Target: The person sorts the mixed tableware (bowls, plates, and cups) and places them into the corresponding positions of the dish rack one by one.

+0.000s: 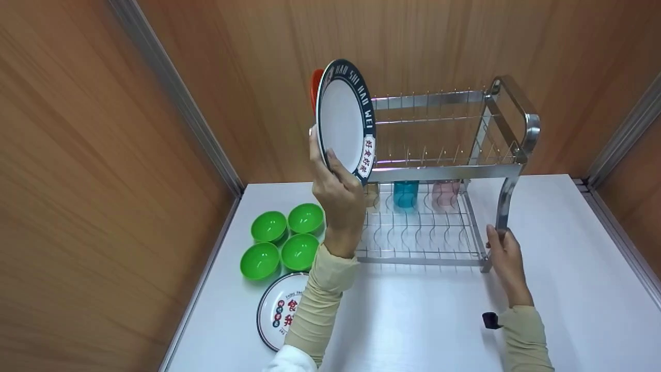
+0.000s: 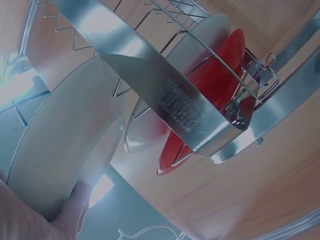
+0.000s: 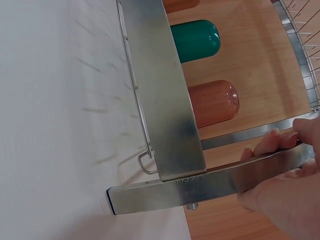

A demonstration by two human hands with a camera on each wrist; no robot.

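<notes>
My left hand (image 1: 338,199) grips a white plate (image 1: 342,124) with a dark lettered rim, tilted nearly upright at the left end of the dish rack's (image 1: 444,172) upper tier. In the left wrist view the thumb presses on that plate (image 2: 65,135), next to the rack's metal side bar. Within the upper tier stand a red plate (image 2: 220,70) and a pale plate (image 2: 200,42). My right hand (image 1: 508,261) holds the rack's front right leg (image 1: 504,204); in the right wrist view its fingers curl round the metal leg (image 3: 225,181).
Several green bowls (image 1: 260,261) stand left of the rack. A printed white plate (image 1: 279,312) lies below them, partly hidden by my left sleeve. On the lower tier are a blue cup (image 1: 406,194), a pink cup (image 1: 445,194) and a tan cup (image 1: 371,195). Wooden panels (image 1: 258,77) enclose the white table.
</notes>
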